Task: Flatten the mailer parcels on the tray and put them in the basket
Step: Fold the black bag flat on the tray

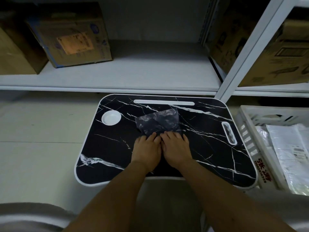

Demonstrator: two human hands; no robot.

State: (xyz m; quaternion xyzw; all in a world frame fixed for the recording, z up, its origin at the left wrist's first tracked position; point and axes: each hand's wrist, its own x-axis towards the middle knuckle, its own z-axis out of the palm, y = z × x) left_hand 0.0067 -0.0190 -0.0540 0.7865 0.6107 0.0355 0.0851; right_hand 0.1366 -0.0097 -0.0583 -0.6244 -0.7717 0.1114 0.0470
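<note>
My left hand (147, 148) and right hand (175, 148) lie side by side mid-tray (209, 164), palms down, fingers straight, grip unclenched, pressing the dark mailer's (158, 121) near edge.

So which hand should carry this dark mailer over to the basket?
Right, probably. The basket sits off the tray's right edge, nearest the right hand. Both hands press the mailer's near edge.

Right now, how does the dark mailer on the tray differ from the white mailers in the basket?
The dark grey crumpled plastic mailer lies on the black marble-pattern tray, while the white plastic mailers lie in the white slotted basket. The dark one is wrinkled and both hands, left and right, press its near edge; the white ones look flatter and nobody touches them. A printed label shows on a white one. Both are thin plastic bags.
</note>
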